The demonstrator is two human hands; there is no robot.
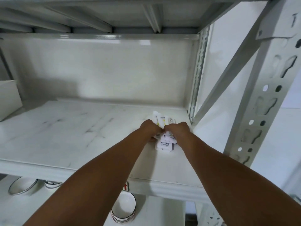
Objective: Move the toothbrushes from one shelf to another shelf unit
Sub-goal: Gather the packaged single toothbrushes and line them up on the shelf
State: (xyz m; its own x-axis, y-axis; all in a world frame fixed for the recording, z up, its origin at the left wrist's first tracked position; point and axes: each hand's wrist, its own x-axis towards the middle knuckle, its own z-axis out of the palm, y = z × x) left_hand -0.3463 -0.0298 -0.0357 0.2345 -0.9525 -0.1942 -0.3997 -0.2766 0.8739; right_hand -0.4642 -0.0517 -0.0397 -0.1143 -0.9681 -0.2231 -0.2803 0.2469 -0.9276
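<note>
The shelf (68, 128) is smooth white-painted metal with a faint marbled, scuffed sheen, set in a frame whose right upright (260, 101) is flat steel punched with round and keyhole slots. Near that upright, toward the shelf's back right corner, lies a small stack of toothbrushes (164, 145) in flat, glossy white packets; some packets show yellow-green accents, and the dark print on their labels is too blurred to read. The left hand (149, 128) and right hand (177, 128) meet over the stack, knuckles up, fingers curled down and closed onto the packets from either side; the fingertips themselves are hidden. A pale box (9, 98) stands at the shelf's left end. Below the shelf sit round white bowls (123, 207) with thin dark rims, and a small label with a red arrow (125, 186) is stuck to the shelf's front lip
</note>
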